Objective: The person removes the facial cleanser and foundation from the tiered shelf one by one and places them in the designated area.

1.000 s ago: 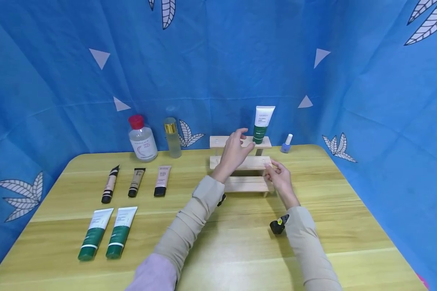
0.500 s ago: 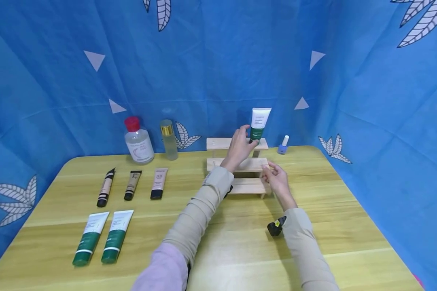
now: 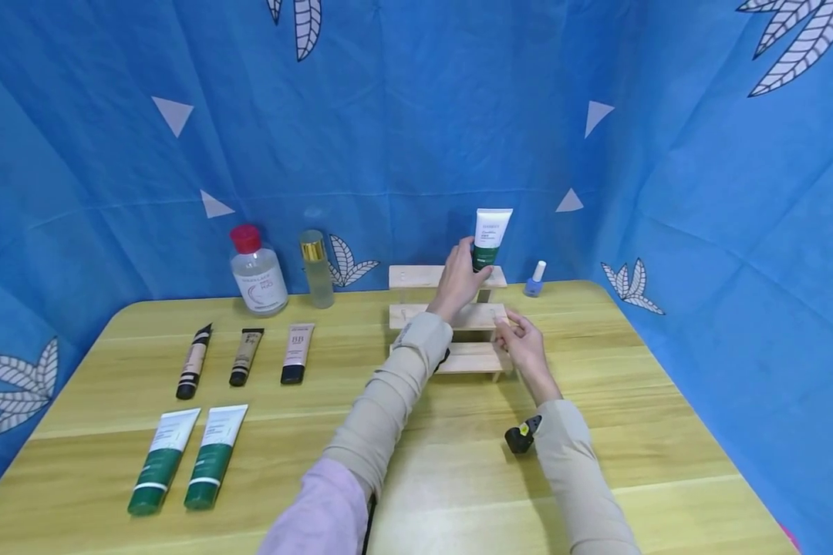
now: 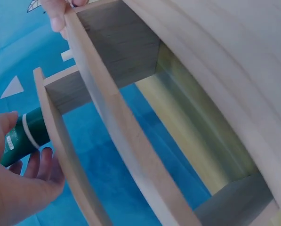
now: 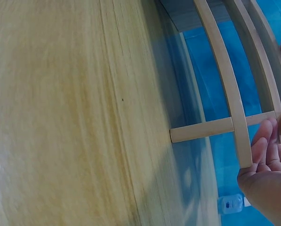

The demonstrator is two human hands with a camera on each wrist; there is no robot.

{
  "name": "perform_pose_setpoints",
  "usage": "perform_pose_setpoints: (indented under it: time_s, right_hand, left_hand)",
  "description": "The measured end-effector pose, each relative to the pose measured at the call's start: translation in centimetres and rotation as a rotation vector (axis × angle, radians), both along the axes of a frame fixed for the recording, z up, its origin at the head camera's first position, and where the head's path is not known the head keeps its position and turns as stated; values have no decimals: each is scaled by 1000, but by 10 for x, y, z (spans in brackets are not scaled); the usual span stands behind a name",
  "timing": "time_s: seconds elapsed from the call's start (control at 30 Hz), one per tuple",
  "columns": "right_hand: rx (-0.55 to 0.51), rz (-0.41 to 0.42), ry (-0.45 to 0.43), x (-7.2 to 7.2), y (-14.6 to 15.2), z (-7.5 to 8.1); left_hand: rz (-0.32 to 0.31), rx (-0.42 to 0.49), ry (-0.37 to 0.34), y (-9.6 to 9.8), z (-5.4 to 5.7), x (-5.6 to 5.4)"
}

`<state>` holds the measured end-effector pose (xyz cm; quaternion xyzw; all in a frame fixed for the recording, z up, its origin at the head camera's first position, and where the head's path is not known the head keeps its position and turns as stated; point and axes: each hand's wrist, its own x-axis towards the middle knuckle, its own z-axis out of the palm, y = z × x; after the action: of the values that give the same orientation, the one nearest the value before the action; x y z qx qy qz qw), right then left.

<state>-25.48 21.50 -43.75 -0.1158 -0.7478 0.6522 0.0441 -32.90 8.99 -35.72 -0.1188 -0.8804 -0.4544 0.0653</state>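
A white-and-green squeeze tube [image 3: 491, 230] stands cap-down on the right part of the top tier of a small three-step wooden display rack [image 3: 416, 276]. My left hand [image 3: 460, 279] reaches over the rack and holds the tube low down; in the left wrist view, thumb and fingers lie on either side of its green cap [image 4: 36, 123]. At the rack's right end, my right hand [image 3: 525, 348] pinches the end of the middle tier. The right wrist view has those fingers [image 5: 262, 143] around the board's end.
Left on the table lie two more white-and-green tubes [image 3: 215, 455], a pink BB tube [image 3: 297, 353], a gold tube [image 3: 246, 356] and a slim black-ended tube [image 3: 194, 361]. Behind stand a red-capped bottle [image 3: 260, 277] and a gold-capped bottle [image 3: 317, 270]. Nail polish [image 3: 535, 280] stands right of the rack.
My left hand has moved in from the tube's left side, its spread fingers closing around the lower part. The right hand keeps its place on the rack. The head view shifts slightly.
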Motion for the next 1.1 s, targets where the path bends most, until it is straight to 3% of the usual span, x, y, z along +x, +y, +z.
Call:
perform_pose_setpoints:
  time_s: [0.37,0.6,0.77,1.1]
  right_hand:
    - [-8,-3,-2,4,-3,-5]
    - [36,5,-11,2,0,-4]
    - [56,17,-21,2,2,0]
    - [82,40,-39,-1,3,3]
  left_hand:
    - [24,2,-16,5,-9,1]
    - [-3,8,-9,-3,-8,7]
    - [-28,46,-6,-10,-8,11]
    - [-71,212,-43,-31,-12,22]
